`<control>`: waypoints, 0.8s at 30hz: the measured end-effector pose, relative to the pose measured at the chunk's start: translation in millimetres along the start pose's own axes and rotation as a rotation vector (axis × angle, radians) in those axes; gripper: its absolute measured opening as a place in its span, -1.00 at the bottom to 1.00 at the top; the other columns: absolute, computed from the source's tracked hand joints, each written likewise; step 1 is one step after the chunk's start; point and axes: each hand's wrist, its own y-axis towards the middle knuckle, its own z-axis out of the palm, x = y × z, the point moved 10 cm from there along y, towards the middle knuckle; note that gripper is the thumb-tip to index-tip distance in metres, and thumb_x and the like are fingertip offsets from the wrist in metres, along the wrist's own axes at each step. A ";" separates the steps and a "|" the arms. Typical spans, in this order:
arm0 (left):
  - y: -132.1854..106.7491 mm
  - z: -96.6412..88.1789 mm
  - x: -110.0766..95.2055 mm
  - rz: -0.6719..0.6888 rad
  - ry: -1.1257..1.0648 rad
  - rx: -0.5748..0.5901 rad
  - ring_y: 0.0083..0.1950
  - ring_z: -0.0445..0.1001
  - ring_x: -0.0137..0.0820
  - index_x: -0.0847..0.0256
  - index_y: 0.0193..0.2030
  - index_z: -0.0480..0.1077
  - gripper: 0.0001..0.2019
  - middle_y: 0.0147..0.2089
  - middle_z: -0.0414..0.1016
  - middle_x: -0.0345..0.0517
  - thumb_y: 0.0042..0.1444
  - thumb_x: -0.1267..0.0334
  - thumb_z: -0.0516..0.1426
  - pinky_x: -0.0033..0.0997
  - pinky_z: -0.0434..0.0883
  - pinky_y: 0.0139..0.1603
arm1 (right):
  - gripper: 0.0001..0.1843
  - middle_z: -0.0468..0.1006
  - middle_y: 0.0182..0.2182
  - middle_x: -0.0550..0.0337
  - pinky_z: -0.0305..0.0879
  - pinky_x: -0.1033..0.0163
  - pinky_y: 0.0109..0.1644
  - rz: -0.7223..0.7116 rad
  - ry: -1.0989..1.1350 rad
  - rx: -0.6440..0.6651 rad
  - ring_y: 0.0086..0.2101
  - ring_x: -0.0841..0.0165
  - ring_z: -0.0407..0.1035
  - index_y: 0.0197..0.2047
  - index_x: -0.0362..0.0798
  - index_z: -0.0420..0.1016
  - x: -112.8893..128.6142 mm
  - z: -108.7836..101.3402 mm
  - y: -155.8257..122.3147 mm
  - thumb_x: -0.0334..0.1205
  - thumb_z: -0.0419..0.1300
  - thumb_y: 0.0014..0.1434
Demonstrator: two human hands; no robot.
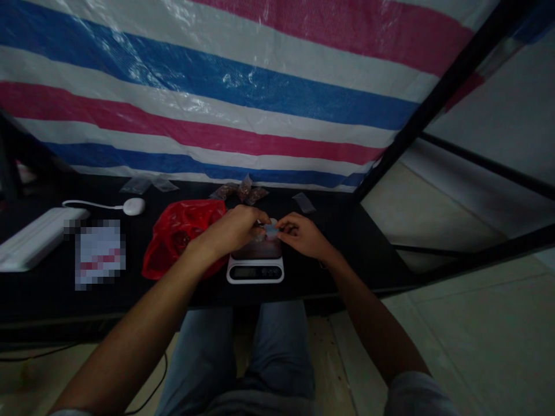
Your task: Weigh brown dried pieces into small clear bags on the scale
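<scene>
Both my hands meet above a small white digital scale (255, 269) on a black table (355, 254). My left hand (236, 229) and my right hand (302, 233) are closed in pinches on a small clear plastic bag (269, 230) held between them just over the scale's platform. A red plastic bag (180, 231) lies open to the left of the scale, close to my left wrist.
Several small filled clear bags (243, 191) lie at the table's back edge, with empty ones (147, 184) further left and one (303, 201) to the right. A white keyboard (32, 238) and white mouse (133, 206) sit at far left. A striped tarpaulin (225, 86) hangs behind.
</scene>
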 end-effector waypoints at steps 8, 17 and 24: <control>0.4 7.4 4.0 0.034 -0.003 0.005 -0.12 0.65 -0.27 0.15 -0.12 0.66 -0.76 -0.12 0.72 -0.10 0.24 0.37 0.15 -0.40 0.43 -0.09 | -0.87 0.67 -0.31 0.12 0.44 0.25 -0.18 0.084 -0.060 0.123 -0.30 0.35 0.55 -0.26 -0.09 0.67 -2.6 8.4 -8.4 -0.40 0.26 0.19; 3.7 0.1 0.6 0.062 -0.034 -0.127 -0.03 0.64 -0.24 0.19 0.01 0.60 -0.76 -0.01 0.68 -0.02 0.23 0.35 0.21 -0.35 0.48 -0.01 | -0.95 0.62 -0.37 0.17 0.28 0.27 -0.23 0.005 -0.238 0.090 -0.36 0.39 0.44 -0.31 -0.07 0.69 17.4 25.0 8.3 -0.38 0.38 0.15; -2.0 -13.3 3.9 0.097 -0.039 -0.216 0.04 0.61 -0.21 0.23 0.03 0.57 -0.76 0.01 0.66 0.01 0.34 0.26 0.13 -0.30 0.47 0.08 | -0.83 0.67 -0.26 0.11 0.34 0.26 -0.19 -0.036 -0.152 -0.034 -0.31 0.37 0.47 -0.14 -0.09 0.69 26.9 -2.5 13.6 -0.40 0.28 0.22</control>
